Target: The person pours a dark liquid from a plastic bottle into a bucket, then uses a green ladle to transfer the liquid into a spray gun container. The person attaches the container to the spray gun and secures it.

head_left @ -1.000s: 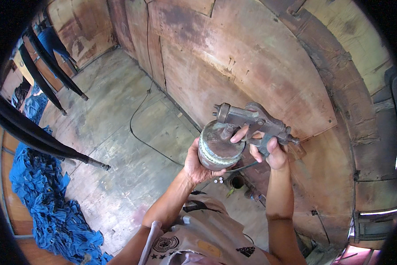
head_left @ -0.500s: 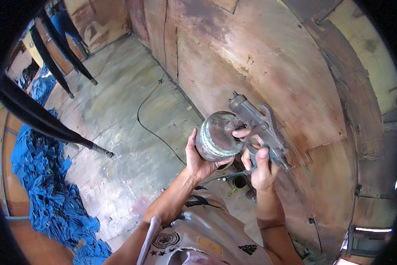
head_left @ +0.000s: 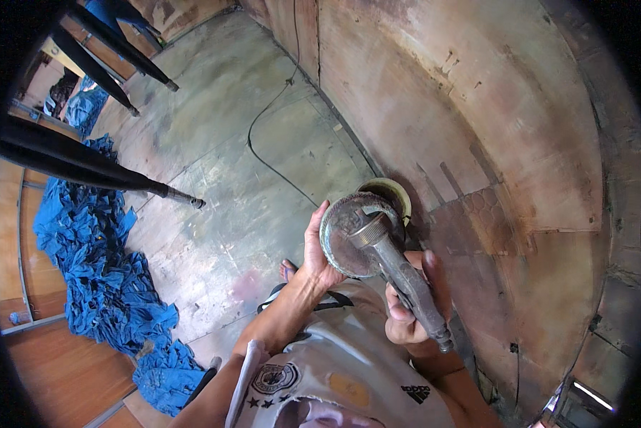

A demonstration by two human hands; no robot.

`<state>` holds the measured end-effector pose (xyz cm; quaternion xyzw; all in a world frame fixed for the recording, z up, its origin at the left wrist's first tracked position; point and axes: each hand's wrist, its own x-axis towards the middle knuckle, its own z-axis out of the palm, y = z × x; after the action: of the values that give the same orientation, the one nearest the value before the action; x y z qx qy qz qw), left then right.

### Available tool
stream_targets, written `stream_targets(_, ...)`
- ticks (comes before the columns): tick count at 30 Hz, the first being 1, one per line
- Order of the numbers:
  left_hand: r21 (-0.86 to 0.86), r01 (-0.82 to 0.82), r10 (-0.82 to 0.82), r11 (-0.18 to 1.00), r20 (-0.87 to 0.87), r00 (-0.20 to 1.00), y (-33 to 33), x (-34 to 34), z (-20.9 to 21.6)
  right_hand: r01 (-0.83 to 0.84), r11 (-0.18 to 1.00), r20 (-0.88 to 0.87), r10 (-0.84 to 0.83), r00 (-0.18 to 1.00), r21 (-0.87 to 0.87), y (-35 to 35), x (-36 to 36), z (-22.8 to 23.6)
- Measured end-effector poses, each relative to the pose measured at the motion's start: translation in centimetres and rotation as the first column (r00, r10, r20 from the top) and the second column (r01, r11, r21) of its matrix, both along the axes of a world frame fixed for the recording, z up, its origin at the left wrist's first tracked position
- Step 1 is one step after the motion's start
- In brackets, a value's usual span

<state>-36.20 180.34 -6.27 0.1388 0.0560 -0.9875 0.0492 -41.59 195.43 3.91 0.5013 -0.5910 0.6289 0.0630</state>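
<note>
Both hands are on a metal spray gun [head_left: 410, 282] with a round, paint-crusted cup [head_left: 340, 246]. My left hand [head_left: 319, 246] cups the outer side of the cup, thumb up along its rim and palm beneath. My right hand [head_left: 400, 321] is closed around the gun's body and handle, partly hidden behind it. A knurled collar sits over the cup's top, and the gun's tail end points down toward my body. Just behind the cup is a pale, round bucket [head_left: 399, 191], partly covered by the cup.
To the left, a long heap of blue garments [head_left: 103, 242] lies on the stained floor [head_left: 206, 135]. Several black padded poles [head_left: 92, 164] reach in from the left. A thin dark cord [head_left: 253, 139] trails across the floor. A stained, curved wall [head_left: 420, 100] rises on the right.
The spray gun and cup have turned, so the gun now slants down toward my body. My right hand has moved lower and nearer. The view has shifted, bringing the bucket out behind the cup.
</note>
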Motion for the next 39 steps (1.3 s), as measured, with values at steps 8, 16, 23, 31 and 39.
stream_targets(8,0.301,0.051,0.019,0.952,-0.227,0.974,0.5,1.0,0.0,0.08,0.994,0.318,-0.052,0.947,-0.075,-1.0,1.3,1.3)
stream_targets(16,0.118,0.074,-0.08,0.99,0.041,0.996,1.2,1.1,1.9,0.126,0.973,0.321,-0.185,0.929,0.196,0.0,-1.0,1.2)
stream_targets(23,0.097,0.085,-0.083,0.992,-0.024,0.996,1.0,1.0,1.1,0.048,0.983,0.336,-0.105,0.936,0.175,-0.3,-0.8,1.6)
stream_targets(31,0.132,0.127,-0.065,0.983,-0.4,0.914,-0.8,0.5,-1.3,-0.312,0.939,0.409,0.23,0.883,0.144,-0.1,2.6,1.6)
stream_targets(39,0.012,0.068,-0.063,0.998,-0.245,0.967,-0.4,3.2,-2.5,-0.497,0.818,0.113,0.486,0.866,0.288,0.0,3.3,1.3)
